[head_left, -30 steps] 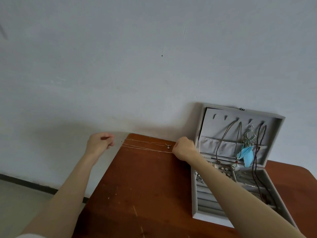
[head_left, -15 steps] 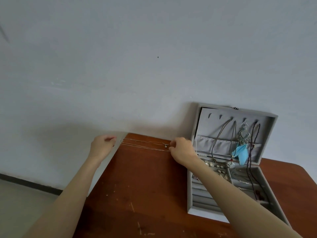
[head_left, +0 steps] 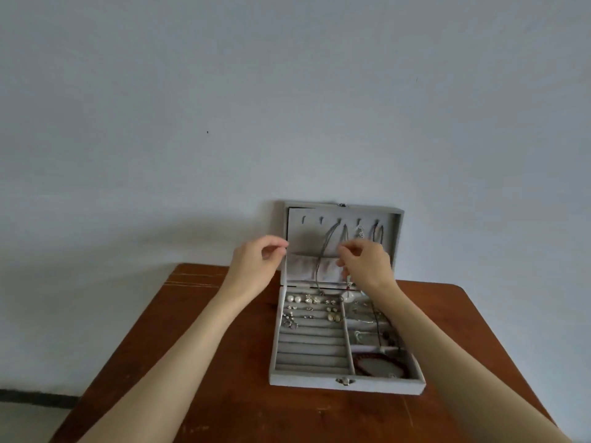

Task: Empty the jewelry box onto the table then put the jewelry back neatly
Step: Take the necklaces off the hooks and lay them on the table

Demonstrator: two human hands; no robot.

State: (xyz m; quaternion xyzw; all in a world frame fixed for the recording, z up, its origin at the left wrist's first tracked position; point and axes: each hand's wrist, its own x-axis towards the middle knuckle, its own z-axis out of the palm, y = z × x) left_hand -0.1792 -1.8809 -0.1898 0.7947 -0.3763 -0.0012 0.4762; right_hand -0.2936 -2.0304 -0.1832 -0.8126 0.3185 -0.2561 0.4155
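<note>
Reaching for the hung chains: right hand nearer

Surface: brown wood, carries the jewelry box on its far right half, against the wall. A thin chain lies flat at the far left corner, well apart from both hands.

Jewelry box: grey, open, lid upright. Tray holds earrings in the left rolls and a dark bead bracelet in the near right compartment, so emptying looks barely begun.

Hanging necklaces: looped on the lid hooks, long axis vertical, tails dropping into the tray.

Right hand: raised in front of the lid's right half, thumb and forefinger drawn together right at the hung strands. Cannot tell whether a strand is pinched.

Left hand: at the lid's left edge, fingers loosely curled, holding nothing visible; the strands lie to its right.

Judgement: next lift goes upward off a hook, right hand leading.
</note>
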